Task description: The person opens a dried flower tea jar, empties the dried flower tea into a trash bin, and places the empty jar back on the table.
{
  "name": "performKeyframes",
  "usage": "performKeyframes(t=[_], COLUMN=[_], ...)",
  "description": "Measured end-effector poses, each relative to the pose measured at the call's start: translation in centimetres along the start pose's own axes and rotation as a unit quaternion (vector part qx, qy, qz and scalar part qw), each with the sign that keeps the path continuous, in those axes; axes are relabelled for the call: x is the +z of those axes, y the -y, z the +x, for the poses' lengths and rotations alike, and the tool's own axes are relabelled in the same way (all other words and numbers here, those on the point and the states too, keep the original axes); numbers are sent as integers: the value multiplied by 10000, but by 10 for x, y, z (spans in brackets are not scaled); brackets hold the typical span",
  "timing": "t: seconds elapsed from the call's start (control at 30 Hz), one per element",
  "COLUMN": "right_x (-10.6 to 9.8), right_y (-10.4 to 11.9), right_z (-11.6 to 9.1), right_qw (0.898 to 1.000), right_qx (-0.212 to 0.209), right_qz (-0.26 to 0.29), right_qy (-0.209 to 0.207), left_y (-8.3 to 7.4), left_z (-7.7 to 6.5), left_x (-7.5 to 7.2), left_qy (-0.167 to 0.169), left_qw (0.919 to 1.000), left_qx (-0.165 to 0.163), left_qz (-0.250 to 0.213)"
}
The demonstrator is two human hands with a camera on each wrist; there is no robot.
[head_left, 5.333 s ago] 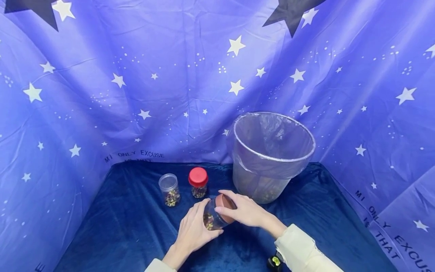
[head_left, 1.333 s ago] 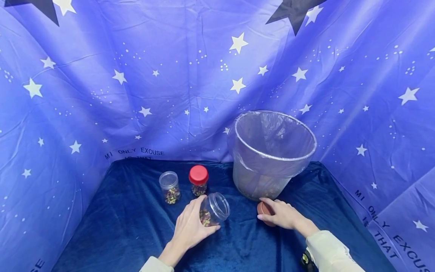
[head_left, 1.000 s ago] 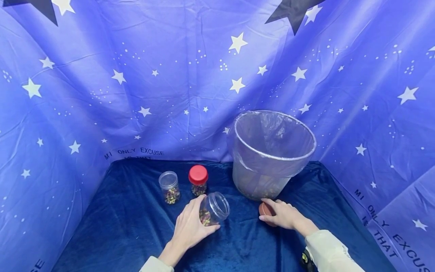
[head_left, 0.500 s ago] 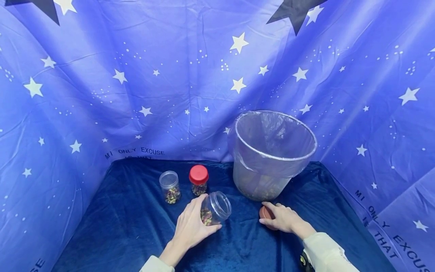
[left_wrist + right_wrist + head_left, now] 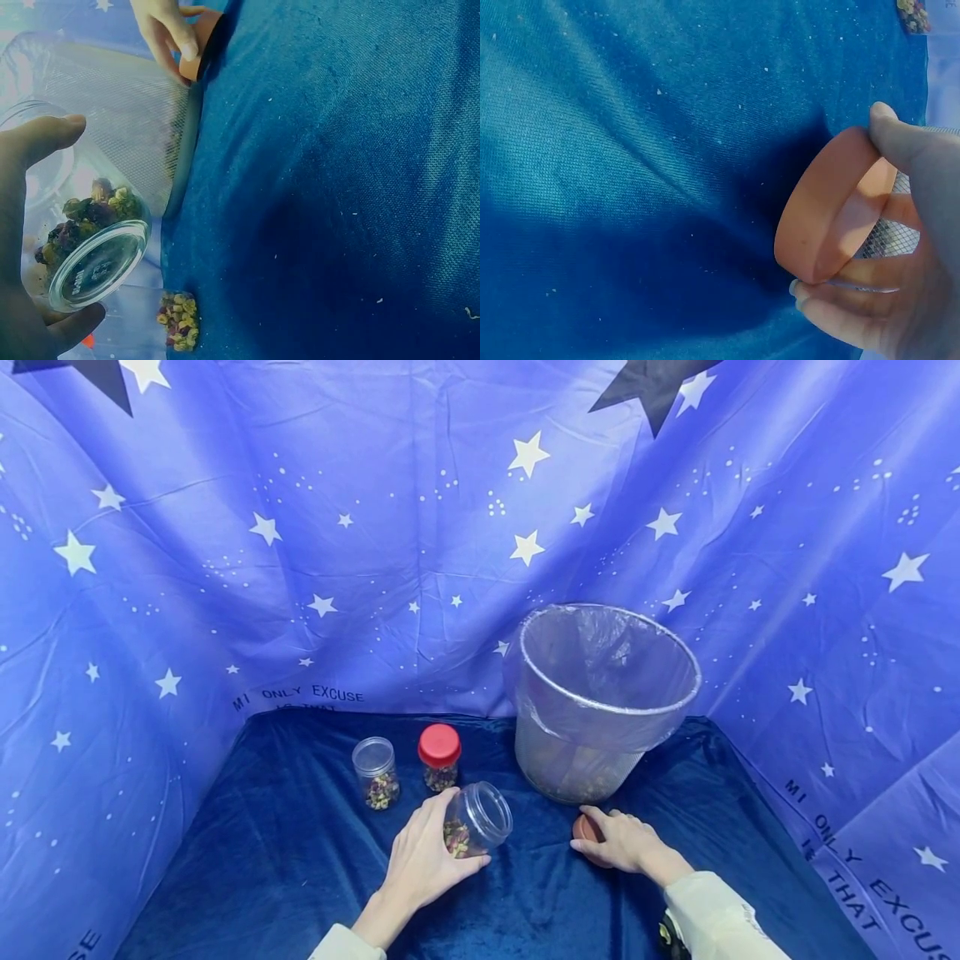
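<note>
My left hand (image 5: 420,858) grips a clear jar (image 5: 478,820) by its side. The jar is uncapped and tilted, its mouth facing right, with dried flower-like pieces (image 5: 94,217) gathered low inside. Off to the right, my right hand (image 5: 632,843) pinches a terracotta-coloured lid (image 5: 829,202) between thumb and fingers. The lid stands on its edge at or just above the blue cloth; whether it touches cannot be told. Behind the left hand are a red-capped jar (image 5: 439,748) and an open clear jar (image 5: 375,772), both holding similar pieces.
A mesh bin (image 5: 577,768) with a clear plastic liner stands behind the right hand, some material visible low in it. Dark blue velvety cloth (image 5: 285,860) covers the table. A purple star-printed curtain (image 5: 420,527) encloses the back and sides.
Earlier both hands were on the capped jar. The lid has since come off and moved right in my right hand. Over the last second both hands have barely moved.
</note>
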State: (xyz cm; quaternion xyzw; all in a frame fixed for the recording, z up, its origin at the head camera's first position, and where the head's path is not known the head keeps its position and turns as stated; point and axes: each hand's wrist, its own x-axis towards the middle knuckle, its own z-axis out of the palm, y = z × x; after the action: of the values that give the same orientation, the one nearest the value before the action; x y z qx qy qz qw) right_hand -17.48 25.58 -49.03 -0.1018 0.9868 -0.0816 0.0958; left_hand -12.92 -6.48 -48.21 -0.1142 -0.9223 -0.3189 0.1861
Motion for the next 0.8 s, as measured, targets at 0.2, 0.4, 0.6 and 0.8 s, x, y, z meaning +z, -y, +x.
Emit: performKeyframes(t=[0.2, 0.4, 0.6, 0.8], right_x=[4, 8, 12, 15], right_y=[2, 5, 10, 9], right_z=[1, 2, 1, 4], right_qw=[9999, 9993, 9978, 9968], right_qx=[9, 10, -141, -202], right_qz=[-125, -329, -594, -735], right_qy=[-62, -166, -248, -226], left_y=[-1, 0, -1, -2], left_z=[0, 0, 0, 1], left_x=[0, 2, 2, 2], left_qy=[-5, -84, -56, -2], left_qw=[10000, 10000, 10000, 10000], left_qx=[7, 29, 24, -20], left_qz=[-7, -8, -36, -27])
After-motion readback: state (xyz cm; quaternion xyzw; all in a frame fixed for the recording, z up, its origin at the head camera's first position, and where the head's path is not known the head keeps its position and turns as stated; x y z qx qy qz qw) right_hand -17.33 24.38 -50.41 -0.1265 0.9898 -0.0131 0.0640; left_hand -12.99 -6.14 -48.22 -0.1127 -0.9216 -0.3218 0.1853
